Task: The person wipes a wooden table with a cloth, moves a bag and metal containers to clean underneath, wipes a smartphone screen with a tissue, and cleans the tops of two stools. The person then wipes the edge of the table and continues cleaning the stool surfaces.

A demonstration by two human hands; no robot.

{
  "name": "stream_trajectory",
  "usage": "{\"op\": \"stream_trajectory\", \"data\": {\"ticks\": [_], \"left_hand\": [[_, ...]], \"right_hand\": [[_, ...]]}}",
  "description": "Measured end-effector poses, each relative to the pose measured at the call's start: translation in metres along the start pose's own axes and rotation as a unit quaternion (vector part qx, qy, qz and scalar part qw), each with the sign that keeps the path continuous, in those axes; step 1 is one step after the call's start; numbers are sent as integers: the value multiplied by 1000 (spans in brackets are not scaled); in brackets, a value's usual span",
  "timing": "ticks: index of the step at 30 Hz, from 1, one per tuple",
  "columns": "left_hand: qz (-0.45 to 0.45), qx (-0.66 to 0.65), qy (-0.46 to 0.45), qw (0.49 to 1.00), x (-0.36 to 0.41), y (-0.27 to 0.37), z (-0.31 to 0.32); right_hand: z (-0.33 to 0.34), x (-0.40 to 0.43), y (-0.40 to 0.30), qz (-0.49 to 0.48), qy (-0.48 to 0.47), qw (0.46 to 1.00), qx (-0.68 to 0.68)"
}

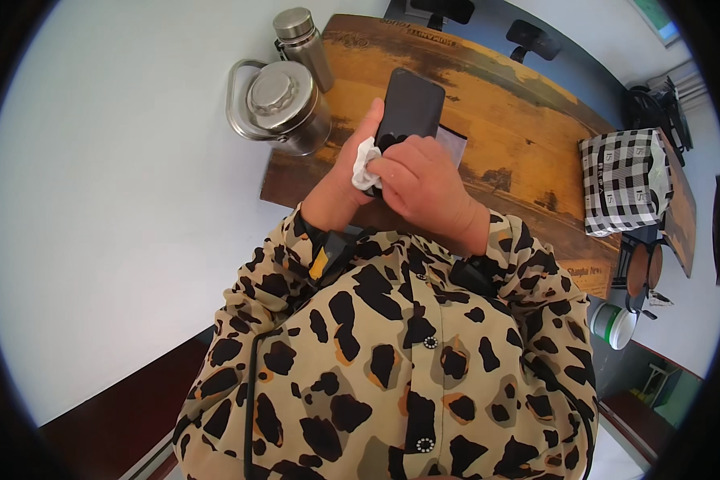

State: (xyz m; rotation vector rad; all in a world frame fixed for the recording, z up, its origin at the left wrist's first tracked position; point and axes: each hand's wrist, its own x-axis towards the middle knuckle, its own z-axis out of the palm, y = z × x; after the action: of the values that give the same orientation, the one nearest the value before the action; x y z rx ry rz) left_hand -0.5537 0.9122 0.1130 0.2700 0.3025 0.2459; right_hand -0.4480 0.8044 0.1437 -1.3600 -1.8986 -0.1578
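Note:
In the head view a black smartphone (pixel 412 102) is held up over the wooden table, its dark screen facing the camera. My left hand (pixel 346 168) grips its left side, the thumb lying along the edge. A crumpled white tissue (pixel 366 163) is pinched in the fingers of my right hand (pixel 423 180), against the lower part of the phone. The curled right fingers hide the phone's lower end. Behind the phone and my right hand, a flat pale packet or sheet (pixel 453 145) with a dark edge lies on the table.
A lidded steel pot (pixel 300 120) with a handle and a steel bottle (pixel 307 51) stand at the table's left. On the right of the wooden table (pixel 516 126) sits a black-and-white checked bag (pixel 621 180). A white and green tub (pixel 614 326) is at lower right, beyond my sleeve.

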Motion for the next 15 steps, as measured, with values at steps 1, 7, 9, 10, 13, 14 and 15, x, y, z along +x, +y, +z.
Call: {"op": "stream_trajectory", "data": {"ticks": [1, 7, 9, 10, 13, 14, 15], "left_hand": [[-9, 12, 16, 1000, 0, -2, 1], [-33, 105, -26, 994, -8, -2, 5], [-26, 112, -34, 993, -9, 0, 5], [-23, 115, -38, 992, -9, 1, 4], [4, 80, -74, 994, -9, 3, 1], [11, 61, -53, 997, -9, 4, 0], [19, 38, -41, 998, -8, 5, -1]], "right_hand": [[0, 3, 0, -23, 11, 1000, 0], [-15, 23, 57, 92, 118, 985, -81], [-15, 18, 67, 105, 127, 982, -89], [-14, 14, 69, 107, 130, 982, -89], [-9, -3, 55, 130, 70, 984, -102], [-7, -7, 48, 130, 58, 986, -85], [-6, -11, 39, 123, 50, 988, -81]]}}
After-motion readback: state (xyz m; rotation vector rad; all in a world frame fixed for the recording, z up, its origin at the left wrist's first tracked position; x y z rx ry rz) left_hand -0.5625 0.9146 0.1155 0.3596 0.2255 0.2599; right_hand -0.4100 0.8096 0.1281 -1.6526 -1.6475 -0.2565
